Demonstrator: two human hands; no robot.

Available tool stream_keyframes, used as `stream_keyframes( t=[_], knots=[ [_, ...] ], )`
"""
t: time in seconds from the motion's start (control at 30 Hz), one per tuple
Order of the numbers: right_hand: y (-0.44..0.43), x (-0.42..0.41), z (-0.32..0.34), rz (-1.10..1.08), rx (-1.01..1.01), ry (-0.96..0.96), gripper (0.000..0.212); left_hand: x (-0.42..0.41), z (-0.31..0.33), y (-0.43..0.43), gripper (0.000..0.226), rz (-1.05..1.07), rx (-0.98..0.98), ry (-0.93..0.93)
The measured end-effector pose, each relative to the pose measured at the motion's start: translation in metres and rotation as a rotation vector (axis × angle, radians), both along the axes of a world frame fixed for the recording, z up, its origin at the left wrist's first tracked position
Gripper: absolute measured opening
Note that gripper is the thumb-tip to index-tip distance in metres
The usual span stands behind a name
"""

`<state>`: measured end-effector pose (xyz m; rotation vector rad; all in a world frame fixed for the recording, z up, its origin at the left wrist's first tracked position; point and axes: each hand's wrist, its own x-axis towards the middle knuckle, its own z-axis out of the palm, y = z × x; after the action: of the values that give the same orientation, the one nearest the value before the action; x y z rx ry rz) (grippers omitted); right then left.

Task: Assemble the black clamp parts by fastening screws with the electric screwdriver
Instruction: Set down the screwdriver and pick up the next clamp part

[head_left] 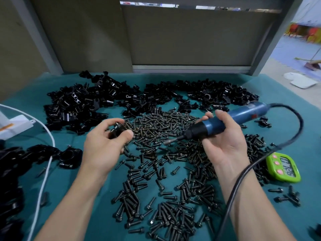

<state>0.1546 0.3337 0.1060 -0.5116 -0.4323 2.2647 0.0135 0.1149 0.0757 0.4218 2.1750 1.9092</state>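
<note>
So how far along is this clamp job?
Early, it seems. Done: a small heap of clamps at the left looks assembled. In hand: the left hand holds a clamp part, and the right hand grips the screwdriver, its bit not yet on the part. Left: big piles of loose parts and many screws.

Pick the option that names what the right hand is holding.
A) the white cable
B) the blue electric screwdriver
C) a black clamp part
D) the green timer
B: the right hand grips the blue electric screwdriver, whose bit points toward the left hand, which holds a black clamp part.
</note>
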Motion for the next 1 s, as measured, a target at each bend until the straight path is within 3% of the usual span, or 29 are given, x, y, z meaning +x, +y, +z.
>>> stream_keyframes(
  t=[0.1,0.17,0.23,0.4,0.53,0.67,0.73,0.83,0.87,0.93,1.0],
  knots=[
    [-0.007,-0.005,0.0,0.056,0.086,-0.115,0.037,0.005,-0.003,0.01,0.031,-0.006,0.081,-0.061],
    [-0.013,-0.01,-0.002,0.118,0.179,-0.23,0.031,0.011,-0.004,0.016,0.033,-0.063,0.144,-0.125],
    [-0.021,-0.016,-0.005,0.128,0.37,-0.442,0.03,0.014,-0.003,0.019,0.031,-0.11,0.216,-0.175],
    [-0.028,-0.022,-0.017,-0.055,0.867,-1.051,0.063,0.018,0.001,0.02,0.009,-0.153,0.343,-0.186],
    [-0.032,-0.023,-0.022,-0.126,0.955,-1.126,0.061,0.018,0.003,0.018,0.014,-0.158,0.345,-0.176],
    [-0.032,-0.027,-0.021,-0.133,0.997,-1.205,0.079,0.017,0.001,0.018,0.026,-0.162,0.315,-0.157],
    [-0.03,-0.025,-0.02,-0.109,1.049,-1.219,0.063,0.017,0.0,0.018,0.025,-0.158,0.302,-0.139],
    [-0.028,-0.017,-0.013,-0.124,1.16,-1.229,0.013,0.014,0.0,0.017,0.017,-0.121,0.309,-0.143],
    [-0.027,-0.014,-0.009,-0.159,1.236,-1.253,0.006,0.014,0.0,0.017,0.015,-0.103,0.305,-0.147],
    [-0.028,-0.006,0.001,-0.155,1.438,-1.248,0.017,0.013,-0.002,0.017,0.014,-0.067,0.286,-0.138],
    [-0.032,0.0,0.012,0.051,1.615,-1.177,0.022,0.012,-0.003,0.019,0.016,-0.038,0.283,-0.119]
  ],
)
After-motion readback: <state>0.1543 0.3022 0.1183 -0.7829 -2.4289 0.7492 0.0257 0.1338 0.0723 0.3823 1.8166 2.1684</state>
